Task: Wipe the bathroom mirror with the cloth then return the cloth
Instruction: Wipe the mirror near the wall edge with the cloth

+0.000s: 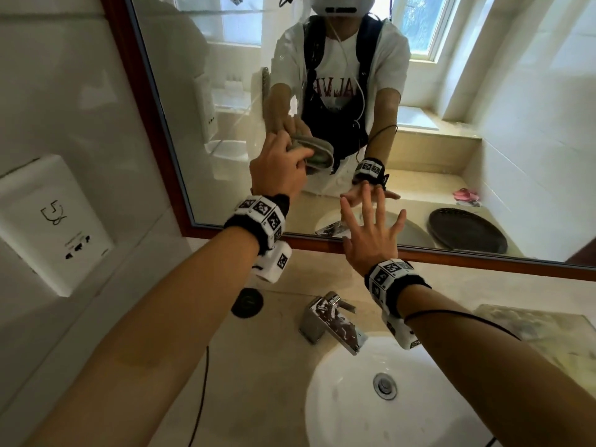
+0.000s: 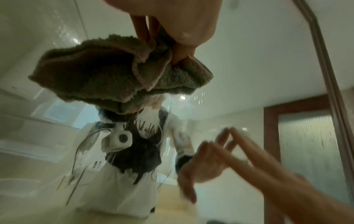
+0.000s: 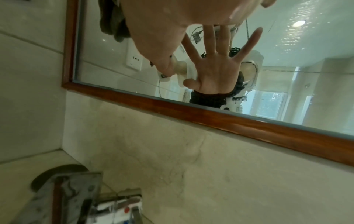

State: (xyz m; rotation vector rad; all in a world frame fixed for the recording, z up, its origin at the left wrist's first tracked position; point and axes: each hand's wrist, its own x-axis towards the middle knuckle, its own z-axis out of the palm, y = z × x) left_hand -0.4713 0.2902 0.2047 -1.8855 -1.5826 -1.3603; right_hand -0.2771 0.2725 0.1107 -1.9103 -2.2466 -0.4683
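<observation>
Black wristbands (image 1: 258,217) studded with white square-coded marker blocks are worn on both bare forearms; a thin black cable (image 1: 464,317) is trailed behind the right wristband.

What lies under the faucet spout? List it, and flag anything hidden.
Under the faucet spout sits the white sink basin, its metal drain further forward. The right forearm covers the basin's right side, so nothing there can be seen.

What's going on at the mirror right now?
A person stands at a white sink and presses a bunched grey terry cloth against the wood-framed mirror with the left hand. The right hand is open, fingers spread, with fingertips at the glass near the bottom frame. The cloth has not been returned yet.
</observation>
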